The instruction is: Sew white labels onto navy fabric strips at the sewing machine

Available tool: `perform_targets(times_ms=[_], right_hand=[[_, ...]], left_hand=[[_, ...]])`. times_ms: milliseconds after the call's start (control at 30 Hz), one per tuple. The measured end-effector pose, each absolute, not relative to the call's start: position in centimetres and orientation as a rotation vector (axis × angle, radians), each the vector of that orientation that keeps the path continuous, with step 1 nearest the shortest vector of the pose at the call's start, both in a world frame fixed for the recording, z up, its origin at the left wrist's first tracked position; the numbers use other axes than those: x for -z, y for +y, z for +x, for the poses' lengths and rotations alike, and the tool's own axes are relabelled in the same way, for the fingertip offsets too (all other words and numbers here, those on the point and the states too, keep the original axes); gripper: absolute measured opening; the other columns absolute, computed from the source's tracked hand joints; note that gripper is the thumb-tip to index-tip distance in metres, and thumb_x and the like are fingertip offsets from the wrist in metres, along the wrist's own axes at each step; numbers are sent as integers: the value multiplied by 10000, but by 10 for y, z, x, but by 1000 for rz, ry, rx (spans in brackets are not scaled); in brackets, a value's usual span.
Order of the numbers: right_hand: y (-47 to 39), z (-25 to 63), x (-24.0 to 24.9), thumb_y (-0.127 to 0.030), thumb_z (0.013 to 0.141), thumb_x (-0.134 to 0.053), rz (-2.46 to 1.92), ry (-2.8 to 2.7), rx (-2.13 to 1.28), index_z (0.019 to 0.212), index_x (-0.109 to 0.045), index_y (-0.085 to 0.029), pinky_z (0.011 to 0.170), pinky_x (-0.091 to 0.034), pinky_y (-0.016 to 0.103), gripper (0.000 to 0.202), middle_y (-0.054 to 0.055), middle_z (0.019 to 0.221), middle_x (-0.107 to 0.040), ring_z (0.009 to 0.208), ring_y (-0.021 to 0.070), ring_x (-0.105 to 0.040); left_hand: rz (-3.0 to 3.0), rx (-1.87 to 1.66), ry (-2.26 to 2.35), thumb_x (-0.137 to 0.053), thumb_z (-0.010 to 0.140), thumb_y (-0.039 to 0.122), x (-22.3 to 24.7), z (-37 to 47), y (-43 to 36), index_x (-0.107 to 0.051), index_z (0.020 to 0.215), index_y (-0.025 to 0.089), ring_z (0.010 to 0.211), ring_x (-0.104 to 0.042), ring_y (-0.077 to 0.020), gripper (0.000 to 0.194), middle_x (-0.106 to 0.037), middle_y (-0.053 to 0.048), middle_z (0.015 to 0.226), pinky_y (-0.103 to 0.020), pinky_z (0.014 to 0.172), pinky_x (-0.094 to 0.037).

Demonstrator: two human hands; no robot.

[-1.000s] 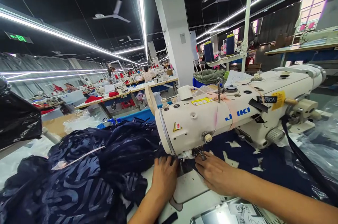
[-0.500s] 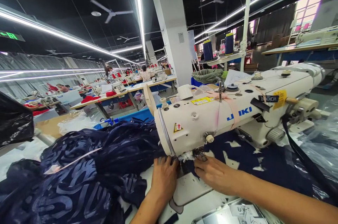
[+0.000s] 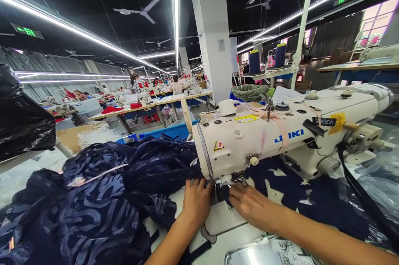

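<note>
A white sewing machine (image 3: 230,140) with blue lettering reaches across from the right, its head above my hands. My left hand (image 3: 198,198) rests palm down just left of the needle area, fingers bent onto dark fabric under the head. To the right of the needle, my right hand (image 3: 249,204) has its thumb and fingers pressed together at the edge of navy fabric (image 3: 293,190); the pinched part is hidden. Navy garments with a ribbon pattern (image 3: 96,202) are heaped to the left. A pale strip (image 3: 106,174) lies over them.
At the left edge hangs a black plastic bag (image 3: 25,119). Two navy thread cones (image 3: 254,62) stand behind the machine. A shiny metal plate (image 3: 264,252) is at the bottom, clear plastic (image 3: 383,173) at the right. People sit at distant tables.
The whole view has shifted, so the machine and fabric appear further right. The machine lever above the needle area looks much the same. My hands stay beside the needle, with little change in pose.
</note>
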State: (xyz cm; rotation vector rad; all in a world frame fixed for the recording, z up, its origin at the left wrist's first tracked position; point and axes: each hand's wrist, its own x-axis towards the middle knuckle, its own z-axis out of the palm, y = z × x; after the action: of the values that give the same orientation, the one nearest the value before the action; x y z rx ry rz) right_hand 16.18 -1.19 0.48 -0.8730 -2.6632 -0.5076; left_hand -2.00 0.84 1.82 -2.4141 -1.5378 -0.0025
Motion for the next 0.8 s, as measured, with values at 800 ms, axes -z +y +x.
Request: perform_targets(times_ms=[800], right_hand=[[7, 165, 7, 33, 712, -452, -987, -2676, 345, 804, -589, -124, 702, -444, 291, 227, 91, 896, -596, 792, 191, -548]], left_hand=[[-2424, 19, -1515, -391, 774, 72, -16, -23, 19, -589, 1012, 195, 905, -534, -260, 333, -623, -92, 863, -449, 803, -323]])
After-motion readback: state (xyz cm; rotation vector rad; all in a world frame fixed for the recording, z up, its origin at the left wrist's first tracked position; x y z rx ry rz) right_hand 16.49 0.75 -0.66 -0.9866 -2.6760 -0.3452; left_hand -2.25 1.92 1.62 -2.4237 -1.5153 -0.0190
